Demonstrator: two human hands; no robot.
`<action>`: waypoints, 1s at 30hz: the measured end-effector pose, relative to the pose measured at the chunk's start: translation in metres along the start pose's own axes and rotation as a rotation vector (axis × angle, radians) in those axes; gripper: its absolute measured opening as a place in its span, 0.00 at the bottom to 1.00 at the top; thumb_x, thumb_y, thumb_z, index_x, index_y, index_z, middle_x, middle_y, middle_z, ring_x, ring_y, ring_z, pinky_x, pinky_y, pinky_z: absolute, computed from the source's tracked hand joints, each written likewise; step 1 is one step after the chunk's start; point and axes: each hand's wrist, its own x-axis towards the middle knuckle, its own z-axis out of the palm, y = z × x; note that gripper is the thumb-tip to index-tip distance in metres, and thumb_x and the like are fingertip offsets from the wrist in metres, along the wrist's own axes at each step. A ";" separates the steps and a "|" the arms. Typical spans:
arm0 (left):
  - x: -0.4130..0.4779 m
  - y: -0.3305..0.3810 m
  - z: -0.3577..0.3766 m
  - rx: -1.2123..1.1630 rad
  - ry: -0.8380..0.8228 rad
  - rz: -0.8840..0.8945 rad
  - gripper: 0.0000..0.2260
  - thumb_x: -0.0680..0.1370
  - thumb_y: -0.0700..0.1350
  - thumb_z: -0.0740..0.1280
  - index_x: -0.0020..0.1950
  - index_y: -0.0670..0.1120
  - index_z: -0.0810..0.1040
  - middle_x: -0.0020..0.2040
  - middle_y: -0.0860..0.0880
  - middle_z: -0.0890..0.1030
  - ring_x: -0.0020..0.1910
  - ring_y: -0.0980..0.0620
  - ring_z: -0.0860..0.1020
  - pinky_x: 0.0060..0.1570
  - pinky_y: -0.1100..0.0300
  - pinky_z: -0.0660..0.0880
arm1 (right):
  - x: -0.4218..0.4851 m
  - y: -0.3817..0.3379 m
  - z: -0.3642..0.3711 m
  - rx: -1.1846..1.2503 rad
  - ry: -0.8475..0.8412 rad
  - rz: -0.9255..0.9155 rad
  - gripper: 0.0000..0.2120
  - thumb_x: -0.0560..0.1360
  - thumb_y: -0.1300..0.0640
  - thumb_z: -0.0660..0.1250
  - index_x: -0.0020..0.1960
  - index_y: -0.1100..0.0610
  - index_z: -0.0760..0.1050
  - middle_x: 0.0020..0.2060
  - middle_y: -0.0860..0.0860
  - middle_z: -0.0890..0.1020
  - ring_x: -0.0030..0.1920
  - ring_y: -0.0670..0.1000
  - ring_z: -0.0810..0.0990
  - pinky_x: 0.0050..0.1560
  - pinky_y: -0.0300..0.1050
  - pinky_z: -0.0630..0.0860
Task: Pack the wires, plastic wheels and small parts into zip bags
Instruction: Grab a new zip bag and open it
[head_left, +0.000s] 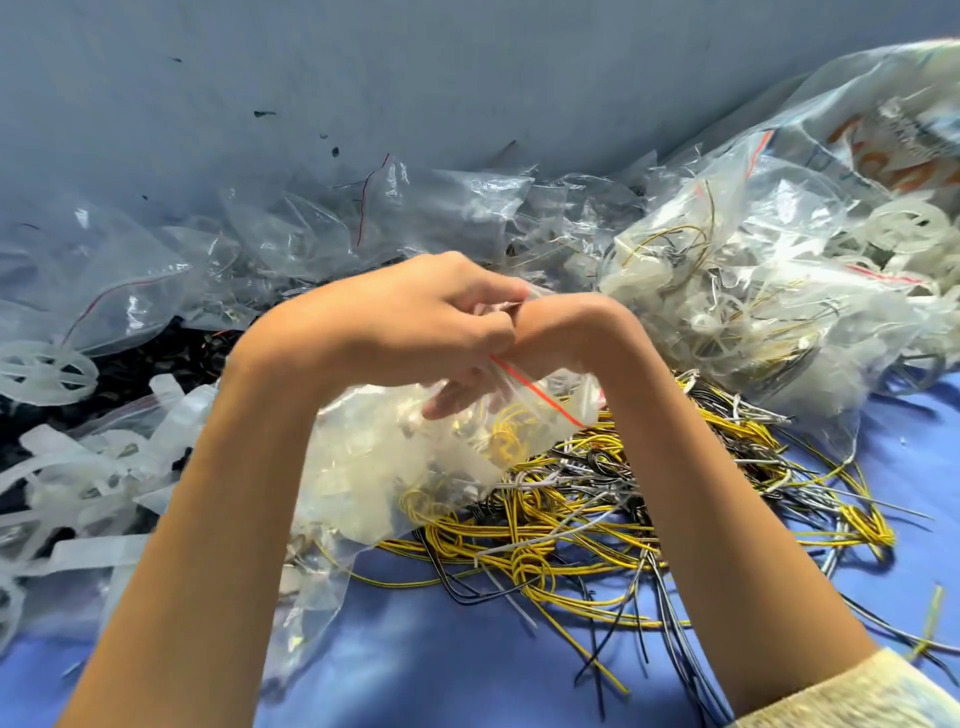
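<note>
Both hands meet above the middle of the blue surface, gripping one clear zip bag (415, 457) with a red seal line. My left hand (415, 322) pinches its top edge from the left; my right hand (566, 338) bends down onto the same edge from the right. Inside the bag are yellow wires and translucent plastic pieces. Under and to the right of the bag lies a tangled heap of yellow, black and grey wires (623, 509). A translucent plastic wheel (47, 371) lies at the far left.
Empty zip bags (291, 244) are strewn along the back by the blue wall. Filled bags of wheels and wires (737, 291) pile up at the right. White plastic strips (88, 483) and dark small parts (156, 358) cover the left side.
</note>
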 end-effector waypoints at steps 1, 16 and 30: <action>0.000 -0.005 -0.001 -0.007 0.003 -0.026 0.20 0.71 0.48 0.59 0.61 0.46 0.77 0.45 0.41 0.82 0.41 0.45 0.79 0.43 0.54 0.77 | 0.004 0.003 -0.001 0.057 -0.019 0.023 0.06 0.74 0.53 0.69 0.40 0.48 0.75 0.37 0.46 0.76 0.44 0.49 0.75 0.45 0.43 0.76; 0.006 -0.029 -0.001 0.378 0.033 -0.277 0.05 0.74 0.48 0.65 0.48 0.50 0.72 0.39 0.52 0.73 0.36 0.55 0.72 0.23 0.70 0.66 | 0.015 0.011 0.003 -0.070 -0.031 -0.023 0.29 0.68 0.37 0.69 0.66 0.45 0.70 0.61 0.41 0.74 0.60 0.45 0.71 0.62 0.40 0.68; -0.002 -0.065 -0.008 0.438 0.071 -0.598 0.19 0.72 0.48 0.69 0.63 0.47 0.75 0.59 0.45 0.79 0.55 0.44 0.77 0.53 0.55 0.75 | 0.007 0.062 -0.008 -0.025 0.082 0.192 0.10 0.72 0.50 0.72 0.53 0.48 0.80 0.42 0.42 0.81 0.41 0.42 0.78 0.43 0.40 0.73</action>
